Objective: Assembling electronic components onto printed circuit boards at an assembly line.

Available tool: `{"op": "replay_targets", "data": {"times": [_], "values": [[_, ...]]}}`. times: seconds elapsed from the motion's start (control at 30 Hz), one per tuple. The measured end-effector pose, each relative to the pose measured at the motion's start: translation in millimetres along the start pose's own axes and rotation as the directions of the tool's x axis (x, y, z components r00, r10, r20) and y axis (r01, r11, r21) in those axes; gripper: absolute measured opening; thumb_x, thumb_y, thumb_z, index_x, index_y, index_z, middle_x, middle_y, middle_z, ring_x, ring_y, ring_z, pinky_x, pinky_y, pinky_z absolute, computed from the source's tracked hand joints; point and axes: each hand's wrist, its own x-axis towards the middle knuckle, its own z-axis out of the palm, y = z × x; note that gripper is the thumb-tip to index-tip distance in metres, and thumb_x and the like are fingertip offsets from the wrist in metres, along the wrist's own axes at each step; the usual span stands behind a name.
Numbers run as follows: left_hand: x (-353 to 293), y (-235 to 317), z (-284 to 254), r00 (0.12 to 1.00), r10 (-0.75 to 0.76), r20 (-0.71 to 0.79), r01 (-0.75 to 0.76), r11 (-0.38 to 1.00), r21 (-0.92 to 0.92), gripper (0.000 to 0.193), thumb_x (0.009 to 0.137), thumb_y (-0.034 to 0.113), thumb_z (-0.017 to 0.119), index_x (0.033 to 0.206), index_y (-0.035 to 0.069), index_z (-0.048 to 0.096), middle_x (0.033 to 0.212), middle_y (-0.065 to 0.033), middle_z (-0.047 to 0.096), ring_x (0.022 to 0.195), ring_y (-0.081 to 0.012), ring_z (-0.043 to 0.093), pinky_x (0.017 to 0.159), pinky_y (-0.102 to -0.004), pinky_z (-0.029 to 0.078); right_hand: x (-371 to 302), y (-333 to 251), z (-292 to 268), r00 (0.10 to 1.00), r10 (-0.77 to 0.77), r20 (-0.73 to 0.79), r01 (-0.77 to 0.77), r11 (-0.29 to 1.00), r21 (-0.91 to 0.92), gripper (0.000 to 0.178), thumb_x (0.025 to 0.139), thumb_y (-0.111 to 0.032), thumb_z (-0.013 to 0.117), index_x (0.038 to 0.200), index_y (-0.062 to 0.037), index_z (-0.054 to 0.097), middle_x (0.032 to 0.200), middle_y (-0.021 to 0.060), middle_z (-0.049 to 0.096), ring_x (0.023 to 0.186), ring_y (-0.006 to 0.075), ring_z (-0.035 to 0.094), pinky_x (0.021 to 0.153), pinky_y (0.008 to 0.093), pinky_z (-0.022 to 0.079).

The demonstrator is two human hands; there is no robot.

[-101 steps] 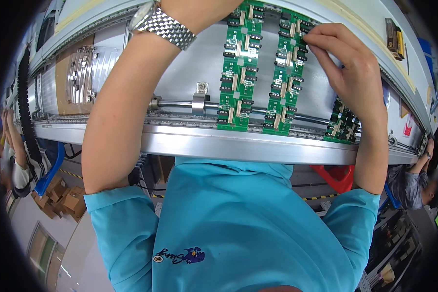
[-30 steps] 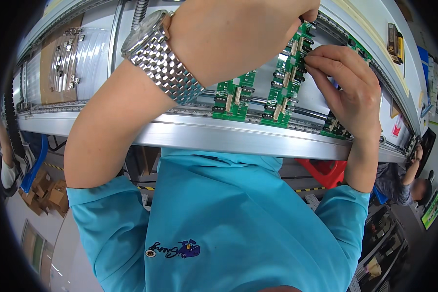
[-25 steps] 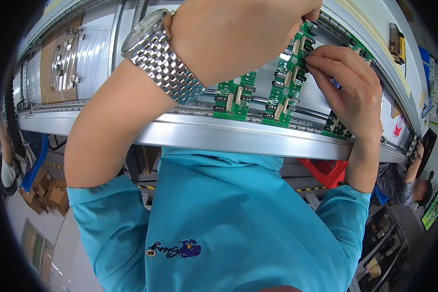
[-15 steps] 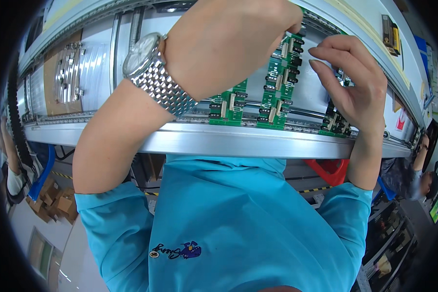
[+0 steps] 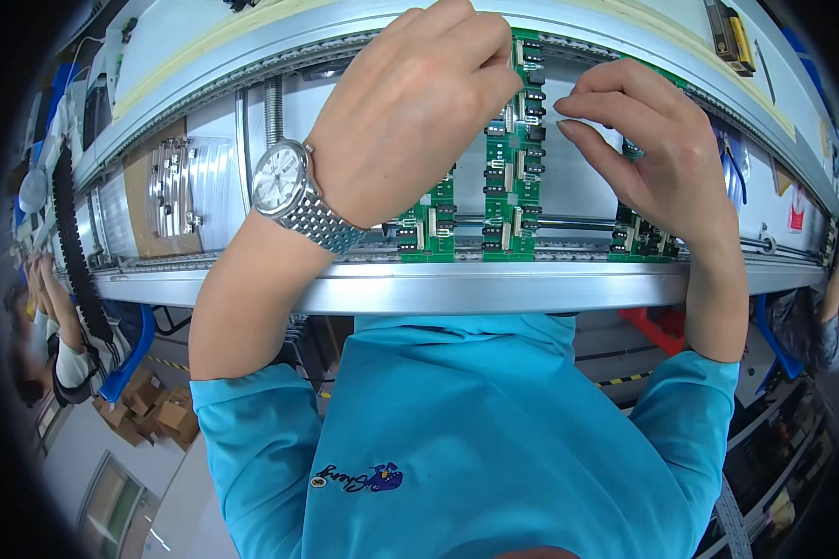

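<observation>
A silver conveyor track [image 5: 494, 291] runs across the view, bending toward both ends, its two rails carrying the boards. A long green circuit board [image 5: 513, 200] lies crosswise between those rails, near the middle; a second green board [image 5: 427, 228] is parallel to it on the left, its upper part hidden under the left arm. A shorter-looking group of boards [image 5: 643, 244] shows below the right wrist. The left hand [image 5: 415, 104] is curled over the upper left edge of the middle board, grip narrow; what it holds, I cannot tell. The right hand [image 5: 657, 144] is just beside that board's right edge, thumb and forefinger slightly parted. Smaller are the steel watch [image 5: 280, 177] on the left wrist and the board's pale connectors [image 5: 507, 177].
</observation>
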Motion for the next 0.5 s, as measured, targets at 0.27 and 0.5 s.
{"op": "replay_targets", "data": {"times": [0.27, 0.5], "values": [[-0.4, -13.0, 7.7, 0.999, 0.039, -0.038, -0.035, 0.995, 0.096, 0.004, 0.089, 0.005, 0.068, 0.09, 0.004, 0.071, 0.082, -0.0065, 0.065, 0.067, -0.0198, 0.058, 0.065, -0.0302, 0.05, 1.1, -1.4, -3.3, 1.0, 0.003, 0.031, -0.003, 1.0, 0.012, 0.014, 0.08, 0.0, 0.079, 0.093, -0.0039, 0.075, 0.099, 0.0036, 0.068, 0.076, 0.0175, 0.06, 0.065, 0.0279, 0.049], [-8.5, 9.4, -14.8, 0.921, -0.386, 0.048, 0.383, 0.878, -0.288, 0.007, 0.083, 0.0, 0.071, 0.088, 0.005, 0.073, 0.079, -0.0044, 0.071, 0.06, -0.0164, 0.061, 0.061, -0.0296, 0.052, 2.1, 2.3, -4.2, 0.998, 0.056, 0.042, -0.06, 0.994, 0.097, 0.011, 0.085, 0.0, 0.077, 0.096, -0.0018, 0.076, 0.1, 0.0048, 0.07, 0.077, 0.016, 0.06, 0.064, 0.0265, 0.048]]}}
